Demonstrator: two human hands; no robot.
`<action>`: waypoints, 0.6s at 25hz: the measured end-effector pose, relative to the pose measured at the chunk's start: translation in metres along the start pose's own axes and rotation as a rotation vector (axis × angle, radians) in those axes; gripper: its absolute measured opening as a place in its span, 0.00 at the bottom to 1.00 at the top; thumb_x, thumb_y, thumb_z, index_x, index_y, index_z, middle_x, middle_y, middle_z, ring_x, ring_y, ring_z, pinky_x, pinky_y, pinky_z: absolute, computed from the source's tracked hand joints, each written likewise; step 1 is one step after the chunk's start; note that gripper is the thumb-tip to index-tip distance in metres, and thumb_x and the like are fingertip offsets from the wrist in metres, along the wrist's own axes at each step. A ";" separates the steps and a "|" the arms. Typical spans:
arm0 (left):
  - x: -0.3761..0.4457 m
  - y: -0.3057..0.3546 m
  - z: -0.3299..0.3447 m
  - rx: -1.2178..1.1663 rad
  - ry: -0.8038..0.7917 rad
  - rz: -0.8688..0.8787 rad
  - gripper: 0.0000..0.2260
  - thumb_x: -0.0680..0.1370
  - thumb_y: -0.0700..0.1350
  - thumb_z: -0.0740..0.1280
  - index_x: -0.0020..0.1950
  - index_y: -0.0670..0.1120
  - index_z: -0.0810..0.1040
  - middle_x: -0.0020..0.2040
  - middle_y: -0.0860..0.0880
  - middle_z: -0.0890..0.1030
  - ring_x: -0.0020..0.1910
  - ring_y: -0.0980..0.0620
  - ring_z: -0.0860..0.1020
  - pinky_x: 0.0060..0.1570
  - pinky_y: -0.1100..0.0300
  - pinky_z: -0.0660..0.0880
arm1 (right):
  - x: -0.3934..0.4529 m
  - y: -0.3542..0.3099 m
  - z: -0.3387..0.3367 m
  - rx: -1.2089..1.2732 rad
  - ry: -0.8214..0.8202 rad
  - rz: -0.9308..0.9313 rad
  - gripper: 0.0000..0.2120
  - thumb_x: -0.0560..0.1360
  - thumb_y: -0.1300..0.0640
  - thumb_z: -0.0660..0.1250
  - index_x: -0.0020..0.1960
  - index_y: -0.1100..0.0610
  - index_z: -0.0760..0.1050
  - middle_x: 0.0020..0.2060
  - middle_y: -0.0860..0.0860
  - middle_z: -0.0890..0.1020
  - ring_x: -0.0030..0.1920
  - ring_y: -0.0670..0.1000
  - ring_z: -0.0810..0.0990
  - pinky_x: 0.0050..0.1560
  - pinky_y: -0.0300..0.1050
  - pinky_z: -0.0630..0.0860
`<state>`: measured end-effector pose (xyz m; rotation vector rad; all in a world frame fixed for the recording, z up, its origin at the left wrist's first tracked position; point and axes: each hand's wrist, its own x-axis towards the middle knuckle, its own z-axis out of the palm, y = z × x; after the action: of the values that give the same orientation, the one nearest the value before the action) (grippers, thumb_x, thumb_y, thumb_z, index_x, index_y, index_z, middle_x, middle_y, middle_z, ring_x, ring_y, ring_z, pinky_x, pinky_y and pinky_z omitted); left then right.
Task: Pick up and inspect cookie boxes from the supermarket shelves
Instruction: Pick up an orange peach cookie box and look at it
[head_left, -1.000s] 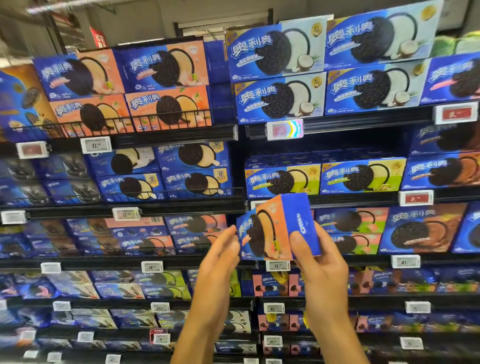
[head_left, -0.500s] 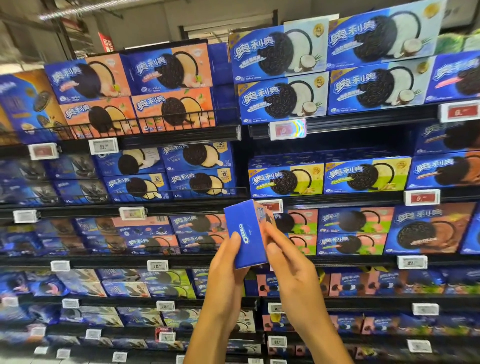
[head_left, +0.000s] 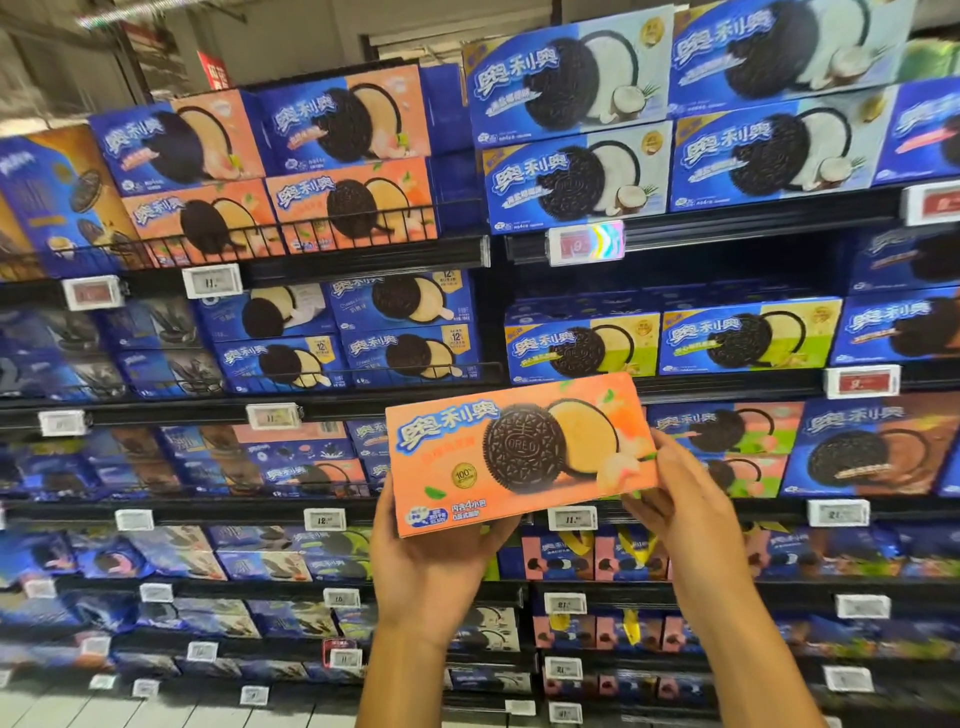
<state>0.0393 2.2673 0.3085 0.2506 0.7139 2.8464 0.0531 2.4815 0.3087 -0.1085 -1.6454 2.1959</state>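
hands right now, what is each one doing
Left hand: holding the orange cookie box from below at its left end.
Right hand: gripping the same box at its right end.

- The orange cookie box (head_left: 519, 452) shows "OREO" on its cookie, "奥利奥" in white, and "100%" on a gold seal.
- One shelf price tag (head_left: 324, 518) reads "12."

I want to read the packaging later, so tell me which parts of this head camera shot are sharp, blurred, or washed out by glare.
Head view: the orange cookie box held by the left hand and right hand is sharp, its print readable; the lower-left shelf boxes are smeared by blur; the price tag shows rainbow glare; shelf lines bow from wide-angle distortion.
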 end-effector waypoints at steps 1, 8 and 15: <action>0.001 -0.001 -0.002 -0.014 -0.009 -0.011 0.22 0.76 0.58 0.64 0.65 0.48 0.80 0.69 0.39 0.76 0.63 0.36 0.77 0.59 0.34 0.73 | 0.000 0.001 0.001 0.030 -0.029 0.010 0.14 0.84 0.52 0.58 0.58 0.41 0.82 0.52 0.47 0.87 0.54 0.45 0.84 0.53 0.44 0.80; 0.006 -0.007 -0.012 -0.065 -0.027 -0.046 0.23 0.82 0.59 0.53 0.64 0.48 0.80 0.66 0.39 0.78 0.60 0.36 0.79 0.57 0.34 0.73 | -0.002 -0.001 0.000 0.055 -0.028 -0.057 0.14 0.77 0.45 0.63 0.58 0.43 0.83 0.49 0.52 0.87 0.50 0.48 0.85 0.45 0.39 0.81; 0.015 0.007 -0.019 0.065 0.130 0.021 0.17 0.81 0.52 0.59 0.59 0.45 0.83 0.62 0.39 0.81 0.55 0.40 0.83 0.50 0.38 0.80 | 0.001 -0.001 -0.002 0.122 -0.002 -0.098 0.13 0.73 0.47 0.66 0.55 0.46 0.84 0.51 0.51 0.87 0.50 0.48 0.86 0.46 0.38 0.82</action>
<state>0.0201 2.2562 0.2972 0.0828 0.8355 2.8836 0.0533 2.4844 0.3094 0.0078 -1.4813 2.2156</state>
